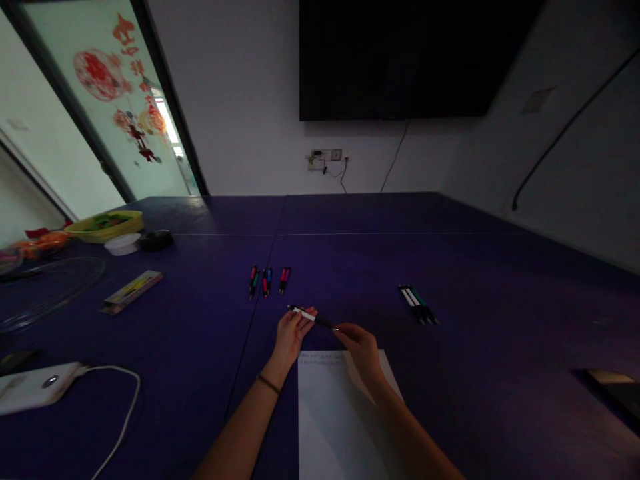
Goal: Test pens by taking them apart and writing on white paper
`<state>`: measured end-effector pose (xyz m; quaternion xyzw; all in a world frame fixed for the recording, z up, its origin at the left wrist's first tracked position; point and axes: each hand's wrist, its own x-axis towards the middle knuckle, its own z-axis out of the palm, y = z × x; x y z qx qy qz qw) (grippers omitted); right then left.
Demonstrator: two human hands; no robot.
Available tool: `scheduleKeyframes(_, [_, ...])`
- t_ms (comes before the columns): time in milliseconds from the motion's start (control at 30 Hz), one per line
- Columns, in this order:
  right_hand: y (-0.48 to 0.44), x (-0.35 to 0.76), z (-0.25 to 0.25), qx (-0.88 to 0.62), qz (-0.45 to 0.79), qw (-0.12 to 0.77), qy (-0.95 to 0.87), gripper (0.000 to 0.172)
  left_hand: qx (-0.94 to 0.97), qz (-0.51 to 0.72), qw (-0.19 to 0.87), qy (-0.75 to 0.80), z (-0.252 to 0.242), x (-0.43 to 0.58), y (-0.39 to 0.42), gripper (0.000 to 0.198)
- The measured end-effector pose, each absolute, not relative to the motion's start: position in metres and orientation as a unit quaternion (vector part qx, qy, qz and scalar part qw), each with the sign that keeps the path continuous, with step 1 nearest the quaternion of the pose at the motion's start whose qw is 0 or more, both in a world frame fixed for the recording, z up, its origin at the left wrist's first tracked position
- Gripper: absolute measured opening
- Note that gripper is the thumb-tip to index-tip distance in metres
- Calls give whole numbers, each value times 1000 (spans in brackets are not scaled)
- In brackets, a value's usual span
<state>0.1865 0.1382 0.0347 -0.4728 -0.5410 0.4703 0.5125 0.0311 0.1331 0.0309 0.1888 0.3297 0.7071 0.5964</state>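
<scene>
A black-and-white pen [321, 321] is held level above the table, just past the top of a white sheet of paper [335, 427]. My left hand [291, 335] has its fingers closed on the pen's white end. The fingertips of my right hand [363, 348] pinch its dark end. Small lines of writing show along the paper's top edge; my right forearm covers part of the sheet. Beyond my left hand lie several coloured pens [267, 283] in small groups. To the right, several more pens [419, 305], white and green with black, rest side by side.
On the left are a narrow box [133, 291], a white power bank [40, 388] with a cable [131, 407], a white bowl [123, 245] and a yellow basket [107, 227]. A dark flat device [617, 393] lies at the right edge. Thin seams cross the purple table [350, 260].
</scene>
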Motion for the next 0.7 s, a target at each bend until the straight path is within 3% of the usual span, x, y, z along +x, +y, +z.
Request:
scheduleKeyframes(267, [138,187,34,-492,411,507,-576,32,205,700,608,314,34,31,132,18])
scheduleKeyframes(700, [143,185,26,-509,438,457,-583,50,226,680,637,284,41,34,127,16])
